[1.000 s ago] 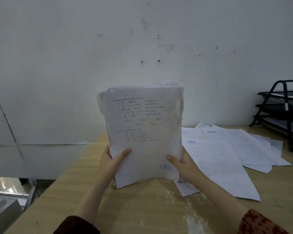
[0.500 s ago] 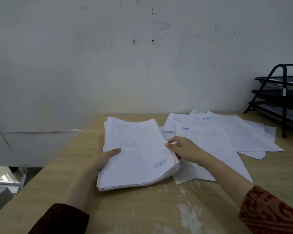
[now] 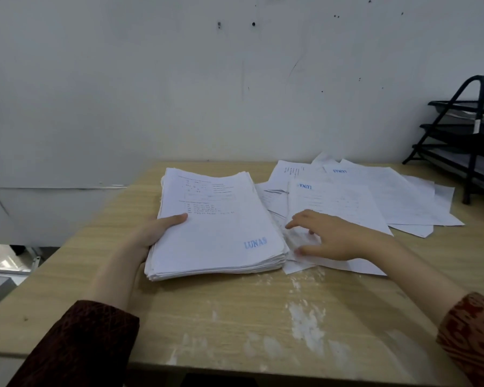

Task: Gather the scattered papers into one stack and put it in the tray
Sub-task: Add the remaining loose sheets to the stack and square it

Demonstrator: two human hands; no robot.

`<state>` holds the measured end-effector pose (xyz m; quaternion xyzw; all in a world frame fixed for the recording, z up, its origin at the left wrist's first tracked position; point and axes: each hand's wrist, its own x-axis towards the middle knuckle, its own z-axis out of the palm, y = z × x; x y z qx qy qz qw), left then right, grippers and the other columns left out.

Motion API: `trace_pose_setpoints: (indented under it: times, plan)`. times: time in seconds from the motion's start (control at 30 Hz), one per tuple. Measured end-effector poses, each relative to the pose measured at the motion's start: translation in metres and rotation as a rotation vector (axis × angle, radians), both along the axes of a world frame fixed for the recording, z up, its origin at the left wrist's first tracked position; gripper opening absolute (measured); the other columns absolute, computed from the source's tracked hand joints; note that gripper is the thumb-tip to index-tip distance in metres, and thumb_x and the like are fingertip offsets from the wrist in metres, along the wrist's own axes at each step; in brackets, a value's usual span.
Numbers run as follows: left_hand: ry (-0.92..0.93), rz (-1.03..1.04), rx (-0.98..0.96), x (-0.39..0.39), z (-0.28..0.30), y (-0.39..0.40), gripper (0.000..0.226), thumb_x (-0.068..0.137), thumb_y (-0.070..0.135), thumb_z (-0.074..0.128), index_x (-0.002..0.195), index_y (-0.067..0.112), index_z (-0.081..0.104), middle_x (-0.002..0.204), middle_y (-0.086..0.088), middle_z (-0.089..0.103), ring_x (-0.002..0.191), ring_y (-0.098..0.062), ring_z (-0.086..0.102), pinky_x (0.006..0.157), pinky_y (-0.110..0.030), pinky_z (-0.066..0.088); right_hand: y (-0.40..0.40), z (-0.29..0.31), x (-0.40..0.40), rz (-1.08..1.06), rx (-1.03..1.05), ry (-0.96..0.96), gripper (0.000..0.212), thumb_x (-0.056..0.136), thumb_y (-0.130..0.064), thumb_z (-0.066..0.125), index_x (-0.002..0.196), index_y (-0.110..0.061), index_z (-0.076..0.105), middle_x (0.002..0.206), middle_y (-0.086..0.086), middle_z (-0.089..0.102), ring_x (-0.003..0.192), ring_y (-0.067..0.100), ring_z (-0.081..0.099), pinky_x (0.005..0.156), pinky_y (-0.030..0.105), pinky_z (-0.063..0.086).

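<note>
Your stack now lies flat on the table, at its left-centre, printed side up with the blue stamp at the near right corner. A second ago you held it upright in both hands, squaring its edges; half a second ago it was already coming down. So the squaring is done for this round, and the stack is parked while you fetch more.

Your left hand grips the stack's left edge, thumb curled over the top sheet and the fingers hidden underneath, so it pins the pile in place. Your right hand has let go of the stack and moved onto the loose sheets just beside it. Its fingers are spread and nearly straight, resting on the nearest sheet; it looks to be pressing or sliding the paper, not pinching it, though the blur at the fingertips makes that hard to be sure of.

The loose sheets overlap each other in a fan running toward the right, the nearest ones touching the stack's right edge and tucked a little under it. Several remain, so gathering is perhaps half done.

The tray, a black tiered rack, stands at the far right of the table, well apart from the stack, with paper already in its tiers. Nothing goes there until the fan is collected, so drag the sheets leftward onto the pile first.
</note>
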<state>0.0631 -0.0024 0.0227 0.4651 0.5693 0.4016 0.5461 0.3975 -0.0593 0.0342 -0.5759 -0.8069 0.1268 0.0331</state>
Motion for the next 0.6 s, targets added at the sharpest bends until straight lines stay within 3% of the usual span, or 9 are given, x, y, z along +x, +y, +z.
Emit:
trace_pose_setpoints:
  times: [0.07,0.13,0.3,0.47,0.6]
  plan:
    - [-0.012,-0.004,0.003,-0.002,0.0,0.0,0.02,0.085,0.024,0.069,0.1,0.013,0.062,0.071,-0.001,0.075,0.076,-0.024,0.069,0.064,-0.034,0.052,0.009,0.003,-0.003,0.037,-0.011,-0.088,0.047,0.095,-0.017,0.042,0.138,-0.035,0.038,0.148,-0.015,0.03,0.124,0.01,0.04,0.098,0.024,0.032]
    - [-0.022,-0.004,0.002,-0.002,0.001,-0.002,0.02,0.085,0.024,0.069,0.1,0.013,0.062,0.071,-0.001,0.075,0.07,-0.022,0.07,0.061,-0.033,0.052,0.017,0.008,-0.007,0.056,-0.049,-0.199,0.056,0.09,-0.005,0.039,0.136,-0.036,0.038,0.14,-0.013,0.04,0.114,0.013,0.044,0.096,0.031,0.038]
    - [-0.034,-0.016,0.005,-0.002,0.001,-0.004,0.019,0.086,0.023,0.067,0.101,0.012,0.062,0.07,-0.001,0.074,0.062,-0.018,0.071,0.06,-0.032,0.052,0.037,0.024,-0.014,0.1,-0.087,-0.349,0.042,0.09,-0.012,0.052,0.128,-0.029,0.044,0.111,-0.004,0.046,0.092,0.014,0.046,0.086,0.031,0.043]
    - [-0.037,-0.029,-0.012,-0.002,0.002,-0.004,0.025,0.087,0.024,0.067,0.107,0.011,0.061,0.073,-0.002,0.074,0.061,-0.017,0.071,0.053,-0.027,0.054,0.043,0.02,-0.017,0.183,-0.05,-0.355,0.03,0.091,-0.014,0.053,0.119,-0.024,0.048,0.113,-0.008,0.042,0.098,0.014,0.046,0.089,0.034,0.041]
    - [-0.024,-0.015,-0.023,-0.004,0.002,-0.003,0.037,0.085,0.027,0.069,0.115,0.008,0.061,0.09,-0.007,0.073,0.076,-0.024,0.07,0.063,-0.033,0.053,0.049,0.028,-0.017,0.167,-0.082,-0.427,0.035,0.088,-0.006,0.049,0.118,-0.024,0.047,0.106,-0.009,0.045,0.091,0.013,0.045,0.077,0.026,0.038]
